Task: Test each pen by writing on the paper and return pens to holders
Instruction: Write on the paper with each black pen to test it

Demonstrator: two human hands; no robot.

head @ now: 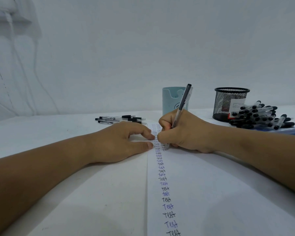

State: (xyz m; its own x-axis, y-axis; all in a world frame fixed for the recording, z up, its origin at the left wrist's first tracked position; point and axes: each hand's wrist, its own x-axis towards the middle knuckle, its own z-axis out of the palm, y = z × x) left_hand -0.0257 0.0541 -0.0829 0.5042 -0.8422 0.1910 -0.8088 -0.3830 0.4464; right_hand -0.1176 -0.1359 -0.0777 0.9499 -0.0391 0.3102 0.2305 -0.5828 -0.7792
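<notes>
- White table (75, 193) against a pale wall (126, 48).
- Paper (203, 193) with "Test" columns.
- Teal holder (169, 101), black mesh holder (228, 103); contents unseen.
- Pen pile (260, 116) right, four pens (121, 118) left.
- Right hand (186, 132) clenching pen (182, 103), tip at paper.
- Left hand (123, 142) relaxed, fingertips pressing paper.

Clear pen w/ black cap (183, 104) tilted, tip on white paper (211, 184) beside "Test" columns. Pale-blue holder (170, 101) & black mesh holder (228, 103) upright behind. Pen pile (260, 118) at right; 3 pens (121, 119) flat at left.
</notes>
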